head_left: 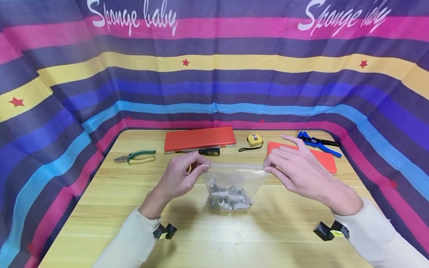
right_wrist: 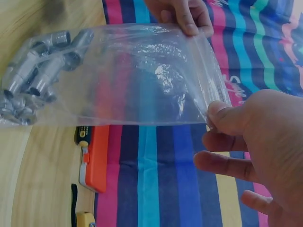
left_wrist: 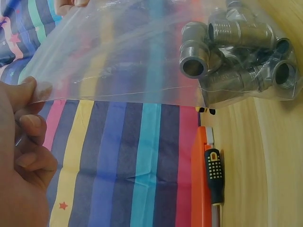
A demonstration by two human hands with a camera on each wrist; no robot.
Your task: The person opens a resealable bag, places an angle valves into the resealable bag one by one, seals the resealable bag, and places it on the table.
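Observation:
A clear zip-seal plastic bag (head_left: 234, 178) hangs upright between both hands over the wooden table, its top edge stretched sideways. Several grey metal pipe fittings (head_left: 228, 197), with threaded ends and tee shapes, lie heaped in its bottom. My left hand (head_left: 182, 173) pinches the left top corner between thumb and forefinger. At the right top corner, my right hand (head_left: 295, 167) pinches the bag the same way. In the right wrist view its other fingers (right_wrist: 222, 165) spread apart, off the plastic. The left wrist view shows the fittings (left_wrist: 241, 52) low in the bag, close over the table.
Along the back of the table (head_left: 110, 208) lie pliers (head_left: 135, 157), a long red case (head_left: 201, 139), a black-handled screwdriver (head_left: 209, 152), a yellow tape measure (head_left: 254, 140), a second red case (head_left: 321, 159) and a blue cutter tool (head_left: 316, 141). A striped cloth (head_left: 214, 89) surrounds the table.

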